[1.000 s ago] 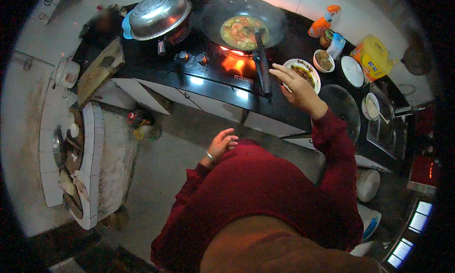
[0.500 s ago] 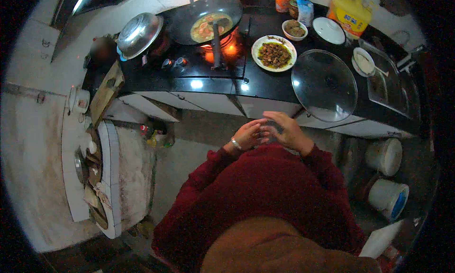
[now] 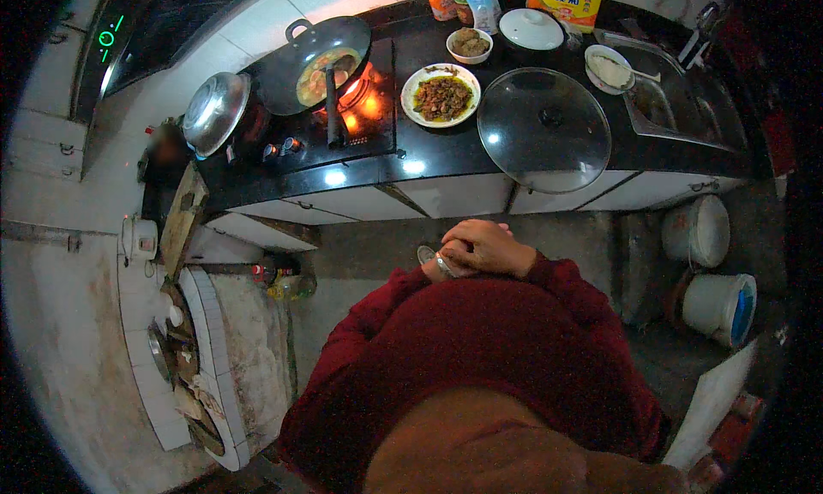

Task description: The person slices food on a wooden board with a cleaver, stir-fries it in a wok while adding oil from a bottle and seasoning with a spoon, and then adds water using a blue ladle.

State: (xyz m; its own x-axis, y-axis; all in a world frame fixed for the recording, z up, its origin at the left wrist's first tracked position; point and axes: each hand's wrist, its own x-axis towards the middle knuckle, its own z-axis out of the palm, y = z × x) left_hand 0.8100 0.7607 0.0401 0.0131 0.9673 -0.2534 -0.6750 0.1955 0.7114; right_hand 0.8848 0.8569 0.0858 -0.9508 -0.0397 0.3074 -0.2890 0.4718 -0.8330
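Observation:
My right hand [image 3: 487, 245] lies folded over my left hand [image 3: 435, 267] in front of my chest, just below the black counter's edge [image 3: 446, 164]. A metal band with a round face shows on the left wrist. Most of the left hand is hidden under the right one. Neither hand touches anything on the counter. Nearest on the counter are a white plate of brown stir-fried food [image 3: 441, 95] and a large glass lid [image 3: 544, 130] lying flat. A black wok [image 3: 321, 65] with food stands over a lit burner, its long handle pointing toward me.
A pot under a domed metal lid [image 3: 214, 113] sits left of the wok. Small bowls [image 3: 469, 44], a white lidded dish [image 3: 531, 29] and bottles line the back. A sink [image 3: 677, 108] is at the right, two white buckets [image 3: 696, 230] on the floor below it.
A second ago my right hand was at the plate and the left hung free. Both hands have since come together at my chest, and the view has shifted so the counter sits higher.

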